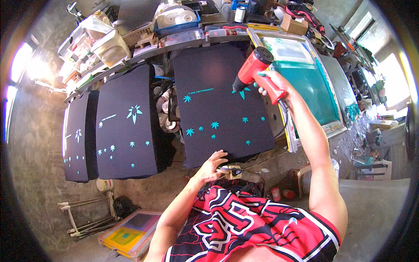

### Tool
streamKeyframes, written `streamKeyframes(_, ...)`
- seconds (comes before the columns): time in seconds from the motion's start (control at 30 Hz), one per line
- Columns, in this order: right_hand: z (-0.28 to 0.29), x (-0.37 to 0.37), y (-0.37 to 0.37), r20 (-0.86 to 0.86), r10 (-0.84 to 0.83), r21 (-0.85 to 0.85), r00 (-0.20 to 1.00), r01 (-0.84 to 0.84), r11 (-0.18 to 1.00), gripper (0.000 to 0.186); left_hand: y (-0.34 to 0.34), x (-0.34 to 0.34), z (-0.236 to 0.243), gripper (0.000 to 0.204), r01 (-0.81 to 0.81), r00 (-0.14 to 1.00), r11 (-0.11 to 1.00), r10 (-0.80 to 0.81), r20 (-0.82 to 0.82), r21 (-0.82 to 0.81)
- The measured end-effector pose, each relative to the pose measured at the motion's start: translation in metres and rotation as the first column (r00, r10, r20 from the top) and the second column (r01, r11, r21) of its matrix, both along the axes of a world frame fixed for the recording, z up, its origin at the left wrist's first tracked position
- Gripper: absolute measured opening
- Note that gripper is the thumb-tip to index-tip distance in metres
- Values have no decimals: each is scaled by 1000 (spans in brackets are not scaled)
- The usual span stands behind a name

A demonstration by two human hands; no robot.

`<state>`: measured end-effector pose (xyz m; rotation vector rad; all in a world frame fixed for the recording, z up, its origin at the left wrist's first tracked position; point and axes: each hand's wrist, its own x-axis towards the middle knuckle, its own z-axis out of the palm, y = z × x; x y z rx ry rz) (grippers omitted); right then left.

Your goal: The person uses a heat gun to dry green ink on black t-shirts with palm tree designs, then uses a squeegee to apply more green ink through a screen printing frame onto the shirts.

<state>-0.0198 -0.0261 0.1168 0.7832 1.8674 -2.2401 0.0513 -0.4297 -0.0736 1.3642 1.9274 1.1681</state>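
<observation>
Your right hand is closed around the handle of the red heat gun, at 1 o'clock from the middle of your view. Its dark nozzle points down toward 7 o'clock, over the large teal leaf, part of which it hides; you cannot tell whether they touch. The dark cord drops from the handle toward 5 o'clock.

Your left hand is at 6 o'clock, fingers loosely spread at the near edge of the black cloth; whether the fingertips press on it is unclear.

That cloth lies across the middle of your view, with small teal leaves scattered over its nearer half. Two more cloths with similar prints are toward 9 o'clock: a second black cloth beyond a gap, and a third black cloth farther out.

At 2 o'clock, just beside your work, lies a framed screen with a teal area. Farther off, a cardboard box sits at 1 o'clock, a blue basket between 11 and 12, and a white bin at 10. On the floor at 7 o'clock is a yellow-patterned frame.
</observation>
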Motion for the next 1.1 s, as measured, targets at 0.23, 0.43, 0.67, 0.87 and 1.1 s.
streamKeyframes(0.23,1,4,-7,-47,-51,62,998,54,997,41,-45,0,23,50,-55,997,998,53,-63,-34)
streamKeyframes(0.43,2,-1,-12,-45,10,81,999,-6,997,43,-89,-3,35,50,-146,989,985,142,-49,-87)
streamKeyframes(0.67,20,18,-56,36,120,-88,992,-117,989,42,-128,-10,32,51,-226,974,965,223,-34,-131)
streamKeyframes(0.87,43,65,-124,192,340,-43,921,-338,940,41,-136,-24,23,48,-282,959,950,273,-79,-132)
streamKeyframes(1.1,27,73,-148,200,253,30,947,-264,964,40,-127,-43,21,60,-203,973,965,179,-148,-168)
